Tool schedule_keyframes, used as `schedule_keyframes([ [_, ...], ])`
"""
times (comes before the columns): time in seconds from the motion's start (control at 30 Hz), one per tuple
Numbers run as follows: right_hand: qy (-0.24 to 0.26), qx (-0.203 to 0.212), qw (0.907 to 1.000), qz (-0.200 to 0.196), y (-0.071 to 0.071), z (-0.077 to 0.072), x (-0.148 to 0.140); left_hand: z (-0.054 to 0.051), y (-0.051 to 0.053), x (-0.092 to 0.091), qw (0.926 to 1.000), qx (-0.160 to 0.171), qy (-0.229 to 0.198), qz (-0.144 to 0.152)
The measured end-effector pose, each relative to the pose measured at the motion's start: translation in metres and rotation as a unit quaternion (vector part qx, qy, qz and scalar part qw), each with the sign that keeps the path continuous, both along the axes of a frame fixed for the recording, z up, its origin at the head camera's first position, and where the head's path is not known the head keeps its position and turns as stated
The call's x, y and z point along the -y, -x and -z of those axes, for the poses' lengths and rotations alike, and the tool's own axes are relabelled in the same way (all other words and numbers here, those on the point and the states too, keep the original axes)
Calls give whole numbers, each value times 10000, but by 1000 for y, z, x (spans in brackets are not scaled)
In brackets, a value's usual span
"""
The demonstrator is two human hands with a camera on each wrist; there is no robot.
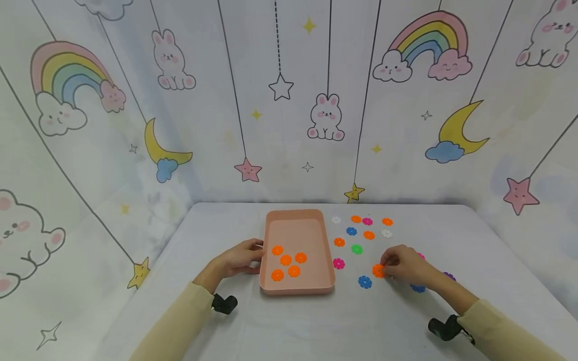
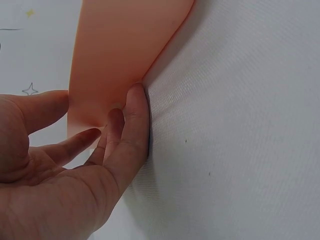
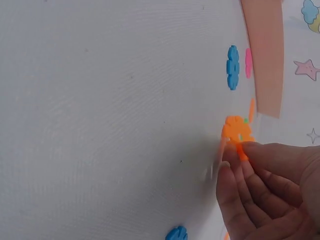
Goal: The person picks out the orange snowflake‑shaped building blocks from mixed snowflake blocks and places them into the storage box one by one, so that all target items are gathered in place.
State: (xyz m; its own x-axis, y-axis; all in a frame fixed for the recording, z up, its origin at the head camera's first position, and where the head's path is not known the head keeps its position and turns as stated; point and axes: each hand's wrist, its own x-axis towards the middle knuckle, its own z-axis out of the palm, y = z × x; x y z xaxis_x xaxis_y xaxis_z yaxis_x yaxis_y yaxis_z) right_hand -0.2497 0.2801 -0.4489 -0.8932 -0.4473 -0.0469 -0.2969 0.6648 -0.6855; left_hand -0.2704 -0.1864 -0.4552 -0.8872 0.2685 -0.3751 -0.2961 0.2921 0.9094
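My right hand (image 1: 408, 264) pinches an orange flower-shaped plastic disc (image 1: 378, 271) between thumb and fingertips, just above the table. In the right wrist view, that orange disc (image 3: 236, 129) stands on edge in the grip. The left hand (image 1: 241, 258) touches the outer left wall of the pink tray (image 1: 298, 215). Seen from the left wrist, its loosely bent fingers (image 2: 131, 125) lie against the tray wall (image 2: 120, 45), low by the cloth. Several orange discs (image 1: 286, 259) lie flat inside the tray's nearer half.
Loose discs lie right of the tray: orange (image 1: 369, 235), pink (image 1: 338, 263), green (image 1: 357, 249), blue (image 1: 365, 282) and white (image 1: 386, 233). A blue disc (image 1: 418, 288) and a purple one (image 1: 449, 276) are partly hidden by the right arm. White cloth (image 1: 289, 326) covers the table.
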Motion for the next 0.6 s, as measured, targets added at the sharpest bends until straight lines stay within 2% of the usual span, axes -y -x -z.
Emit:
schedule_keyframes([
  [0.33,100,-77,9998,-165,1,-8,6,-2,-2,0,10000,11,8,6],
  [0.6,181,-114,9994,-254,7,-32,33,-2,-2,1,9999,-46,14,147],
])
